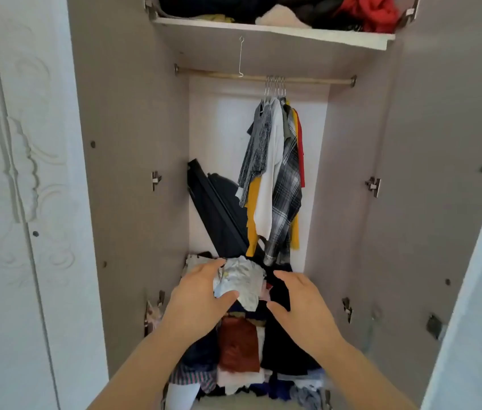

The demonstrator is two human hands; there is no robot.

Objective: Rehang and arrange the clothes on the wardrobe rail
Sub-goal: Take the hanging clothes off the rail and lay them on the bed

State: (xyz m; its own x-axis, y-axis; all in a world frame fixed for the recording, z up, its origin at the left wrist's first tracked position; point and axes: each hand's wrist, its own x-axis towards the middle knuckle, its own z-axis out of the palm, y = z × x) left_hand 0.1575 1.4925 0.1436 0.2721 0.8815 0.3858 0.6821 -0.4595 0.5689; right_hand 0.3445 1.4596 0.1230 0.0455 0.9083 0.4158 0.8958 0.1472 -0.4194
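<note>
Open wardrobe interior, grey-beige side walls, both doors swung wide; white ornamented door (21,179) at the left. Wardrobe rail (222,74) runs across the upper compartment, with a thin wire hook (240,56) hanging from the shelf above and catching it near the left end. Hung garments (275,173) sit bunched together right of centre on the rail on metal hangers: a grey knit, a white top, a plaid shirt, with yellow and red pieces behind. Below, a heap of loose clothes (242,347) covers the wardrobe floor, including a rust-brown piece and dark items. Left hand (197,303) is closed around a crumpled light grey-white garment (242,284) on top of the heap, thumb beneath it, fingers over its far edge. Right hand (302,303) is just beside that garment over dark fabric, fingers spread and slightly curled, gripping nothing visible. Dark suitcase (219,214) leans tilted against the back wall behind the heap. Top shelf (278,31) carries piled black, white and red clothing.
</note>
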